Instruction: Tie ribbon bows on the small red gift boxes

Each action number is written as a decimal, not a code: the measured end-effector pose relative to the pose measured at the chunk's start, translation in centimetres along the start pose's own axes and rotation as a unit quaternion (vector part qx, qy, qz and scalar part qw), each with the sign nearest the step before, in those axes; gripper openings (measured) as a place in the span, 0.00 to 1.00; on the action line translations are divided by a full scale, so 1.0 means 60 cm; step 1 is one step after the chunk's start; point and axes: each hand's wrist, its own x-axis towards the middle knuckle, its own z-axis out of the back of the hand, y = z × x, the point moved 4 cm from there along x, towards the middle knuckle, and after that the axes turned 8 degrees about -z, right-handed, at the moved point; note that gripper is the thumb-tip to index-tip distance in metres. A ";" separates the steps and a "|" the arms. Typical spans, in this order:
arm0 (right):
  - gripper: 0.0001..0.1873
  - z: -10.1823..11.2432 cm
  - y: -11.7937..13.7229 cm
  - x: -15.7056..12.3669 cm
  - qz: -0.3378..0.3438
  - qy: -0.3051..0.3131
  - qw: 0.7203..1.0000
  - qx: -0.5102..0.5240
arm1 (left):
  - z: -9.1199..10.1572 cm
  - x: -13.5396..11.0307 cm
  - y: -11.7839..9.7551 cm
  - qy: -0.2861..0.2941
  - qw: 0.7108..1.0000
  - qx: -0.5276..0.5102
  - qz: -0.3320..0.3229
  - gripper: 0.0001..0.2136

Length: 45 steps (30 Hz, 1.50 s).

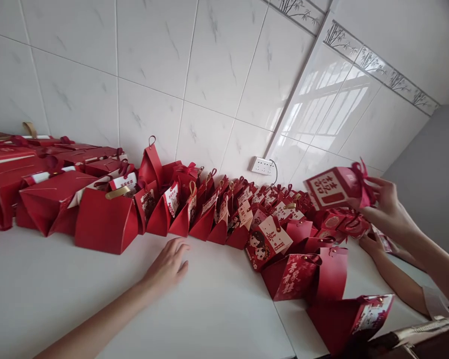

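Note:
My left hand (167, 265) lies flat on the white table (209, 309), fingers apart, holding nothing, just in front of the row of red gift boxes (209, 214). My right hand (387, 209) is raised at the right and grips a small red gift box (335, 187) with a white label and a dark red ribbon, held above the boxes at the row's right end. Below it, another person's hand (372, 244) reaches in among those boxes; its fingers are hidden.
Larger red boxes and bags (41, 184) are stacked at the far left against the tiled wall. A white wall socket (262, 165) sits above the row. More red boxes (344, 319) stand near the table's front right edge.

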 end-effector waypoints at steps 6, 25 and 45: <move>0.41 -0.221 0.137 -0.201 0.227 0.446 0.866 0.003 | -0.023 0.026 0.002 -0.053 0.965 -0.225 0.127 0.14; 0.40 -0.446 0.017 -0.407 0.141 0.424 0.872 0.201 | 0.025 0.018 0.015 -0.085 0.933 -0.331 0.111 0.23; 0.23 -0.423 0.027 -0.377 -0.016 0.350 0.922 0.163 | 0.073 0.029 0.003 -0.055 0.957 -0.256 0.124 0.21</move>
